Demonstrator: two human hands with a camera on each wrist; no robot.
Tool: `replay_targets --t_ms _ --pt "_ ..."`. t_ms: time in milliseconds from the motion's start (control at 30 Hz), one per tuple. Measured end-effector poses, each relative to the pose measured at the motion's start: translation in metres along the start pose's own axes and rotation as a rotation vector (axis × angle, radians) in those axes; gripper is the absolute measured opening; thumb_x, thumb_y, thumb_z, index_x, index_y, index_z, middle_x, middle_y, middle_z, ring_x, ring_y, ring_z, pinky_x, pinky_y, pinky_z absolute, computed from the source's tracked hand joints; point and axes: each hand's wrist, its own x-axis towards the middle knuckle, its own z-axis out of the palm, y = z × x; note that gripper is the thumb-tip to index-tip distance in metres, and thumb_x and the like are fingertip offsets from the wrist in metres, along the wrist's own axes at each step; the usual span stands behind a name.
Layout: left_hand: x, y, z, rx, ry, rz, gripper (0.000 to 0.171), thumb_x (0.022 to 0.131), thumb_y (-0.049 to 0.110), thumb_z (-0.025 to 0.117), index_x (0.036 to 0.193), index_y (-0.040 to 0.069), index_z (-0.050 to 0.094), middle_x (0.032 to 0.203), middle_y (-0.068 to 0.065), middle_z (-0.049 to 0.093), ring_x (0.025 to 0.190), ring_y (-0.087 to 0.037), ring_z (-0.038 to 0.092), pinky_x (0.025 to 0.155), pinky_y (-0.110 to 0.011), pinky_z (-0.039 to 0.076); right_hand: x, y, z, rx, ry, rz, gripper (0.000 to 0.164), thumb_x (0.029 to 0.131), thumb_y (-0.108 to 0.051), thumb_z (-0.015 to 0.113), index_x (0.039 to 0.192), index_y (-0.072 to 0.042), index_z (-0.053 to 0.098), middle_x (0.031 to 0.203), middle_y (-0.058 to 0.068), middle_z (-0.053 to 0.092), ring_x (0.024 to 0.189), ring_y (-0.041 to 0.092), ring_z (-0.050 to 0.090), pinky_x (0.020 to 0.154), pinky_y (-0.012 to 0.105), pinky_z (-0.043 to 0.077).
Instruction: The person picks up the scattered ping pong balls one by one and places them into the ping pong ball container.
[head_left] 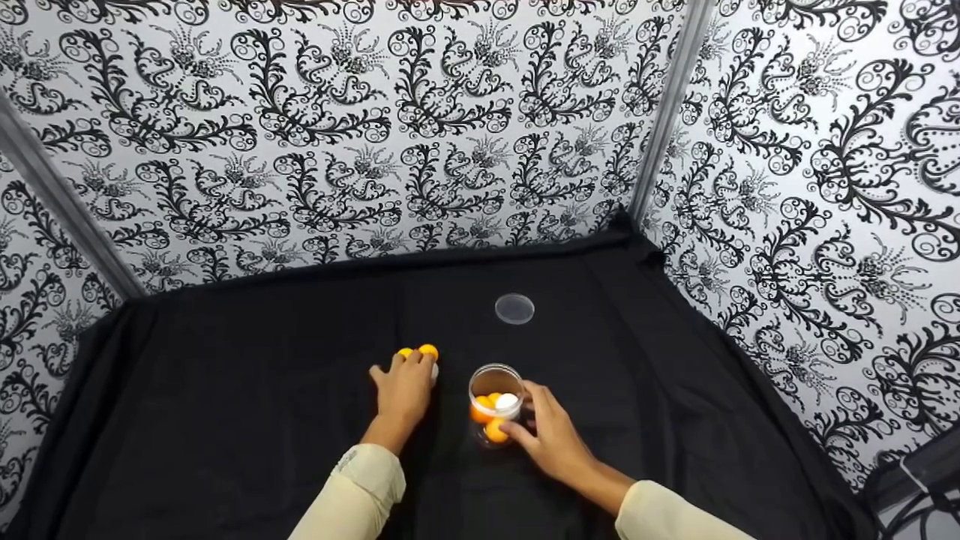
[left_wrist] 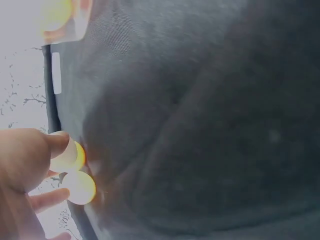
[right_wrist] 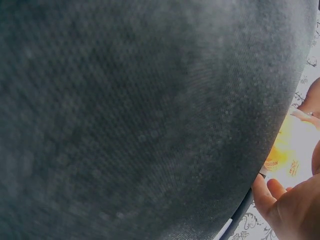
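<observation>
My right hand (head_left: pixel 556 435) holds a clear round jar (head_left: pixel 496 369) by its right side, thumb at the front and fingers behind. Orange ping-pong balls (head_left: pixel 484 411) and a white ball (head_left: pixel 507 401) lie inside the jar, whose mouth is uncovered. To its left, my left hand (head_left: pixel 405 386) reaches down to the cloth. Its thumb and a finger pinch a white ping-pong ball (left_wrist: pixel 62 157), partly covered by the thumb. Two orange ping-pong balls (head_left: pixel 428 351) sit at its fingertips; they look yellow in the left wrist view.
A clear round lid (head_left: pixel 514 309) lies flat behind the jar. Black cloth (head_left: pixel 247 405) covers the table, with a few folds. Patterned walls (head_left: pixel 450 150) stand at the back and sides. Dark cables (head_left: pixel 930 495) hang at the lower right.
</observation>
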Motion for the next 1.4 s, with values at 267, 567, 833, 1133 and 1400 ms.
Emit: replay_targets --t_ms 267,567,833,1133,1400 --pt "0.003 0.012 -0.014 -0.036 0.058 0.040 0.036 0.091 0.025 0.076 0.126 0.020 0.067 0.123 -0.004 0.069 0.114 -0.033 0.061 0.089 -0.069 0.042 -0.001 0.000 0.000 -0.013 0.006 -0.006 0.068 0.090 -0.040 0.077 0.143 -0.009 0.047 0.127 0.006 0.059 0.112 0.023 0.068 0.080 0.033 0.061" --pt "-0.001 0.026 -0.031 -0.039 0.096 0.113 0.037 0.093 0.028 0.074 0.129 0.021 0.067 0.123 -0.002 0.069 0.111 -0.030 0.062 0.087 -0.064 0.045 -0.001 0.000 0.000 -0.009 0.016 -0.007 0.067 0.089 -0.038 0.078 0.142 -0.010 0.048 0.126 0.006 0.060 0.110 0.023 0.067 0.079 0.035 0.062" --pt "-0.006 0.038 -0.044 -0.140 0.167 0.154 0.038 0.092 0.030 0.074 0.128 0.022 0.067 0.121 -0.001 0.070 0.109 -0.030 0.063 0.084 -0.062 0.047 -0.001 0.000 0.000 -0.008 0.011 0.002 0.067 0.090 -0.039 0.077 0.142 -0.009 0.048 0.126 0.006 0.060 0.110 0.023 0.067 0.079 0.034 0.061" --pt "-0.013 0.054 -0.062 -0.179 0.237 0.212 0.039 0.092 0.034 0.074 0.128 0.023 0.066 0.121 0.002 0.070 0.108 -0.027 0.064 0.085 -0.059 0.046 0.001 0.000 0.000 -0.009 0.009 -0.014 0.067 0.091 -0.041 0.076 0.142 -0.009 0.048 0.126 0.006 0.060 0.111 0.023 0.067 0.079 0.035 0.062" --pt "-0.026 0.068 -0.068 -0.182 0.272 0.295 0.041 0.093 0.038 0.073 0.130 0.021 0.067 0.124 0.002 0.070 0.108 -0.025 0.064 0.081 -0.054 0.048 0.000 0.001 -0.001 -0.014 -0.012 0.005 0.070 0.091 -0.043 0.074 0.144 -0.008 0.046 0.129 0.006 0.059 0.113 0.020 0.067 0.081 0.035 0.061"
